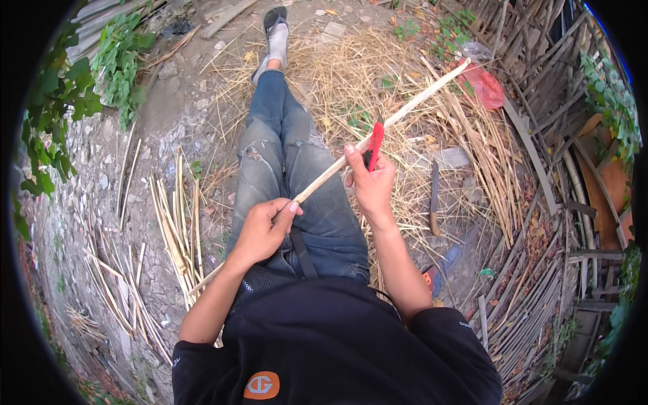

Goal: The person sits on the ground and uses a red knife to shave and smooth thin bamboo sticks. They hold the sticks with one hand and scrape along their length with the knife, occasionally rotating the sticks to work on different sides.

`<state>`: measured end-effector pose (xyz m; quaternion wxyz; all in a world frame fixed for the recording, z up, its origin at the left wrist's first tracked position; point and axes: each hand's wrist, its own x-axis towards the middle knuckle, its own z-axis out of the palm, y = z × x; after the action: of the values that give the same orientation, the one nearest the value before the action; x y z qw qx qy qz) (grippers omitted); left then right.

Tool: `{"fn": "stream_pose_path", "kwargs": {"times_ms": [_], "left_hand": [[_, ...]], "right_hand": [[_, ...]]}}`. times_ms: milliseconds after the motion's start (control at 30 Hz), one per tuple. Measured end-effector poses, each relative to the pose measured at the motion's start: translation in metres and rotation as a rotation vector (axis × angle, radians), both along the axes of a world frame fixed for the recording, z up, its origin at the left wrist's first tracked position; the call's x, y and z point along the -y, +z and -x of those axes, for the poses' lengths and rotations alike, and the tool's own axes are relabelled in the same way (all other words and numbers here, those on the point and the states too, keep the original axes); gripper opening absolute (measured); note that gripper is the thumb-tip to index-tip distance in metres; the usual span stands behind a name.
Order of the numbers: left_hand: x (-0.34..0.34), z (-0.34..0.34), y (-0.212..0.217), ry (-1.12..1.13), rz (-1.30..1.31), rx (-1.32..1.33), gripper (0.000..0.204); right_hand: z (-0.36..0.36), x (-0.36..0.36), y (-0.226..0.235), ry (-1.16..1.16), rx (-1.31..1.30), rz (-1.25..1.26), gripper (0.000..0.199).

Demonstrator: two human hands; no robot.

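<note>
A long pale wooden stick [426, 100] slants across my lap, its far end up to the right. My left hand [265, 226] is closed around it near my thighs, the thumb pressed along its top. My right hand [372, 181] grips a red and black utility knife [376, 140], whose tip end lies at the stick. The right thumb rests against the stick's side. The blade itself is too small to make out clearly. Below the left forearm, the stick's near end partly shows.
Split sticks [177, 233] lie in a bundle at my left, and longer ones [489, 179] at my right. A wooden-handled knife [434, 202] rests on the ground. Thin shavings [337, 64] surround my outstretched legs. A red plastic bag [483, 86] lies near a stick fence [533, 74].
</note>
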<state>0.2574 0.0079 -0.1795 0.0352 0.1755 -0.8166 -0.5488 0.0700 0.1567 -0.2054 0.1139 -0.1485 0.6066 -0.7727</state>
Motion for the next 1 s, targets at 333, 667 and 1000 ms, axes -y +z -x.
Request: {"fn": "stream_pose_path", "kwargs": {"times_ms": [333, 667, 1000], "left_hand": [[-0.004, 0.013, 0.013, 0.019, -0.031, -0.063, 0.026], [0.0, 0.018, 0.014, 0.096, 0.172, -0.059, 0.021], [0.0, 0.005, 0.012, 0.083, 0.284, -0.022, 0.02]], "right_hand": [[-0.006, -0.014, 0.017, 0.164, -0.153, -0.169, 0.04], [-0.071, -0.018, 0.014, 0.383, -0.513, -0.671, 0.04], [-0.048, -0.023, -0.016, 0.269, -0.675, -0.846, 0.044]]}}
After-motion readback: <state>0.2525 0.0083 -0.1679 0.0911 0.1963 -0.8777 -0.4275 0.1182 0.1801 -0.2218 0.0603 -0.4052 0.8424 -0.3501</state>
